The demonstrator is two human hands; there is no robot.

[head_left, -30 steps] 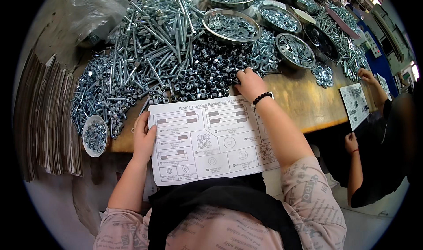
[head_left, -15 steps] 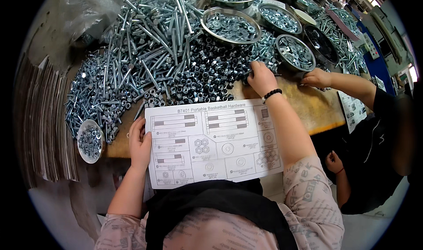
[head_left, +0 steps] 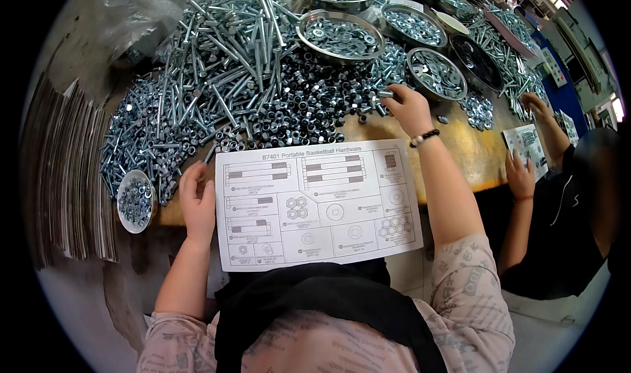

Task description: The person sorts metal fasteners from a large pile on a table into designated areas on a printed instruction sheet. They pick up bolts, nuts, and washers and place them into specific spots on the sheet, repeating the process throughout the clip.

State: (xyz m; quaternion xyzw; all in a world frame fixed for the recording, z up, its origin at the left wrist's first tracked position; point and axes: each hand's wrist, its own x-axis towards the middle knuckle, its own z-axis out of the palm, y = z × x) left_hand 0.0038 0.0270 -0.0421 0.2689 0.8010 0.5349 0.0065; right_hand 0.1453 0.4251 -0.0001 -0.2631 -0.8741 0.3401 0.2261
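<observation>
My right hand [head_left: 409, 110] is closed in a pinch on a short silver bolt [head_left: 384, 94], just above the right end of the heap of black-ringed nuts [head_left: 296, 113]. At the left edge of a printed hardware sheet [head_left: 319, 205], my left hand [head_left: 198, 199] is loosely curled, thumb apart from the fingers, with nothing visible in it. The sheet lies in front of me, its far edge at the heap and its near edge against my black apron. Outlines of bolts, nuts and washers are drawn on it. A single long bolt [head_left: 211, 151] points toward my left hand.
Long bolts [head_left: 223, 57] are heaped behind the nuts. Steel bowls of washers [head_left: 340, 36] stand at the back. A white bowl of nuts [head_left: 135, 202] sits at left, beside stacked cardboard [head_left: 72, 176]. At right, a co-worker's hand [head_left: 519, 176] touches another sheet [head_left: 526, 146].
My right hand has drawn up and right from the nuts, a bolt now showing in its fingers. My left fingers have curled. The co-worker's hand has moved right, uncovering a pile of small parts.
</observation>
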